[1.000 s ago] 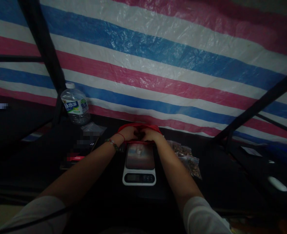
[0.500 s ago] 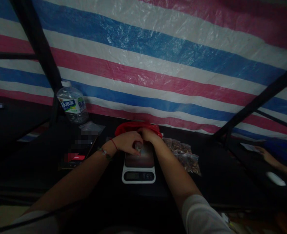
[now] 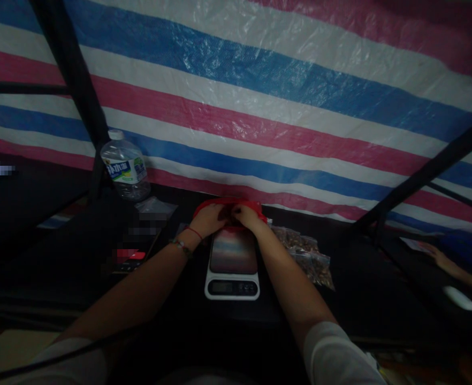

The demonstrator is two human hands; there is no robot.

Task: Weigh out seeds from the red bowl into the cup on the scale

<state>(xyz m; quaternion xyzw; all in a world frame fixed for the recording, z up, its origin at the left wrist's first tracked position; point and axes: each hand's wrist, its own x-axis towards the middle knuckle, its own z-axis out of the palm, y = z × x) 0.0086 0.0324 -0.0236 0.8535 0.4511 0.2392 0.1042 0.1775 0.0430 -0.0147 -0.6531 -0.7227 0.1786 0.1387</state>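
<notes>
My left hand (image 3: 212, 218) reaches over the near rim of a red bag (image 3: 256, 206), its fingers curled down toward the dark opening. Beside it my right hand (image 3: 246, 217) has its fingers bent together in the same opening. Whatever is between the fingers is too dark and small to make out. Just in front of both hands lies a kitchen scale (image 3: 233, 289) with a white body and a shiny plate; nothing rests on the plate. Right of my right forearm are several small clear bags of brownish pieces (image 3: 306, 256).
A large clear bottle (image 3: 127, 174) stands back left, near a flat plastic bag (image 3: 155, 207) and a phone (image 3: 131, 255). Black frame bars (image 3: 69, 69) and a striped sheet (image 3: 240, 128) close the back. At far right another person's hand (image 3: 434, 254) is near a white object (image 3: 459, 298).
My left hand has moved from above the scale plate, where it held a small clear thing, forward to the red bag. My right hand stays at the bag. The view has shifted slightly.
</notes>
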